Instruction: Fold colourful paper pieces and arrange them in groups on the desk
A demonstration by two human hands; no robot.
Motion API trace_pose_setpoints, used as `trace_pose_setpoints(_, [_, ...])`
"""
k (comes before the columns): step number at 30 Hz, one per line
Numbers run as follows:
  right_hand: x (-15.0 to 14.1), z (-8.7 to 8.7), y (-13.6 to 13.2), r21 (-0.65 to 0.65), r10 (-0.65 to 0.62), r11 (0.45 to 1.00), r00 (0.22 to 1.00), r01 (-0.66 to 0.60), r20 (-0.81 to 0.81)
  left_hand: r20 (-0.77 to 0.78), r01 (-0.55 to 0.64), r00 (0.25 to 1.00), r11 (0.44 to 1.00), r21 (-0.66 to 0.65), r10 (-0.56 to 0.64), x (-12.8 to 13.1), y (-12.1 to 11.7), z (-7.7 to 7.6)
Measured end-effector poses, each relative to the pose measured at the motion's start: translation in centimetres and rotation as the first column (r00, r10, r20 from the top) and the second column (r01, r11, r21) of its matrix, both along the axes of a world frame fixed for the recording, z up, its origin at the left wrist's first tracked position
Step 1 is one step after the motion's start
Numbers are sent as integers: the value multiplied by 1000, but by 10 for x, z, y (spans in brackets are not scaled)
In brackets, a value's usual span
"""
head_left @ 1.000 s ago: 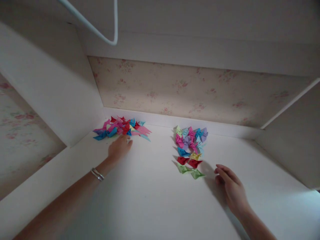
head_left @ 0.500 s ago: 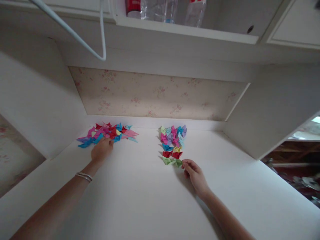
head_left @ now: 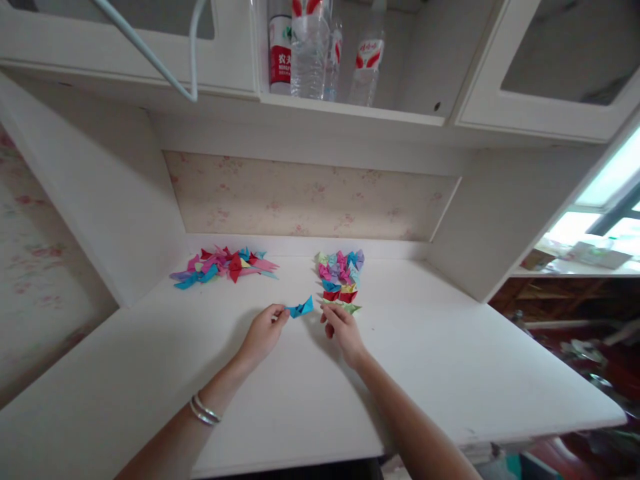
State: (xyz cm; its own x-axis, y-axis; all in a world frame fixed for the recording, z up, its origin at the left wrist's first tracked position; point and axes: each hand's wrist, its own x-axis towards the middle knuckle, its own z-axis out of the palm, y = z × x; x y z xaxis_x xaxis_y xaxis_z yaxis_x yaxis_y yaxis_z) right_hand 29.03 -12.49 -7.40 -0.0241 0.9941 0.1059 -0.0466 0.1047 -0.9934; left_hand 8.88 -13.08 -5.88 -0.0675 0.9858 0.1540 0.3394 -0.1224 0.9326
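Between thumb and fingers, my left hand [head_left: 265, 329] pinches a blue folded-paper piece [head_left: 301, 307] above the white desktop. Just right of it is my right hand [head_left: 343, 328], fingers partly bent and apart, with nothing seen in them; it partly covers light green folded papers [head_left: 353, 309]. Behind these, red folded papers [head_left: 349, 297] and a block of pink, purple, blue and green ones [head_left: 341, 267] stand in close rows. A loose heap of colourful folded papers [head_left: 223, 264] lies at the back left.
The white desk [head_left: 280, 400] has side panels and a low back ledge. Overhead, an open shelf holds clear plastic bottles [head_left: 367, 67] and a red-and-white can [head_left: 281, 57]. A white curved rod [head_left: 150, 57] hangs at upper left. A cluttered windowsill [head_left: 585, 260] is at the right.
My left hand has come from the heap toward the middle, carrying the blue paper piece. My right hand has let go of the green paper and shifted left. The view has tilted up.
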Motion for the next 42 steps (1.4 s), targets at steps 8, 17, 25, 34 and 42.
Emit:
trace_pose_setpoints(8, [-4, -9, -12, 22, 55, 998, 984, -60, 167, -16, 111, 994, 994, 18, -110, 13, -15, -17])
trace_pose_setpoints(17, [-4, -3, -16, 37, 63, 997, 970, -73, 233, 19, 43, 999, 998, 45, -44, 8, -10, -22])
trace_pose_setpoints(25, [-1, -9, -18, 26, 70, 997, 967, -78, 243, -3, 48, 999, 995, 90, -48, 8, -11, -25])
trace_pose_setpoints(34, [0, -12, -16, 16, 65, 997, 965, -71, 252, 12, 50, 999, 998, 27, -50, 8, -12, -22])
trace_pose_setpoints(42, [0, -14, -15, -4, 85, 996, 967, -86, 239, 37, 83, 996, 997, 1, -83, 7, -13, -20])
